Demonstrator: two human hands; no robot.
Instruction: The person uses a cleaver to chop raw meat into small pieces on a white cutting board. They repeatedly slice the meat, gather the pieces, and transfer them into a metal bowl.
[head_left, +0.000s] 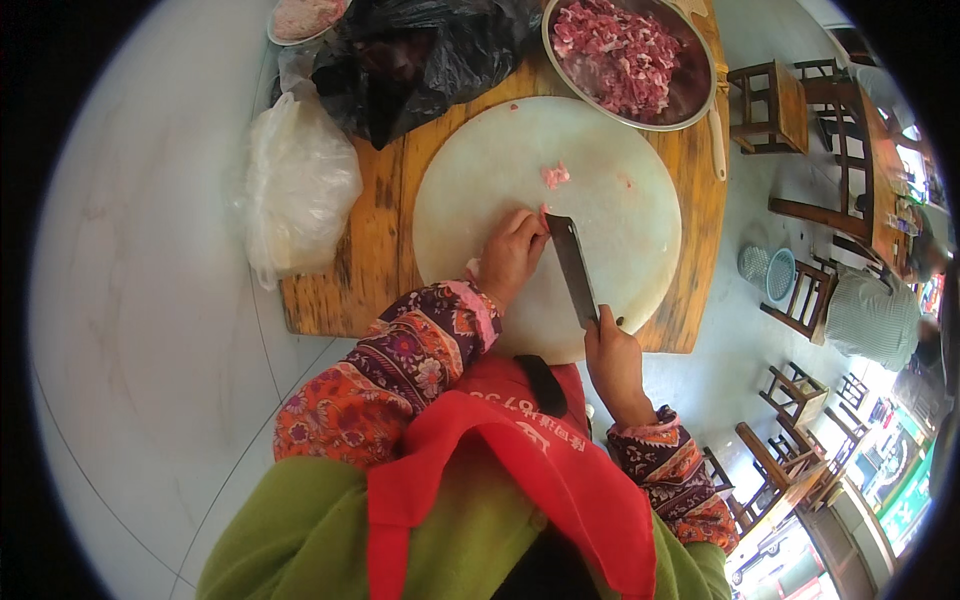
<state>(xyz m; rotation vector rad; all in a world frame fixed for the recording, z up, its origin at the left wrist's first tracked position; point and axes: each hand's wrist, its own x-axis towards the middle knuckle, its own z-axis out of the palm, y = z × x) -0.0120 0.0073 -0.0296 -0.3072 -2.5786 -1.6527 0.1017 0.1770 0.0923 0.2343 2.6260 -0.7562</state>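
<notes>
My right hand (615, 360) is closed around the handle of a dark-bladed cleaver (573, 270). The blade angles away from me over a round, pale cutting board (480, 165). Beside its far end, my left hand (511, 251) has curled fingers pinching a small piece of raw meat (544, 211). Most of that piece is hidden by the fingers and blade. A little farther off on the board lies a small heap of cut pink meat (556, 175), with tiny scraps around it.
A metal bowl of cut raw meat (615, 60) stands at the board's far right. Black plastic bagging (450, 60) and a filled white plastic bag (300, 195) lie left on the wooden table (375, 247). Stools and a seated person (870, 315) are off right.
</notes>
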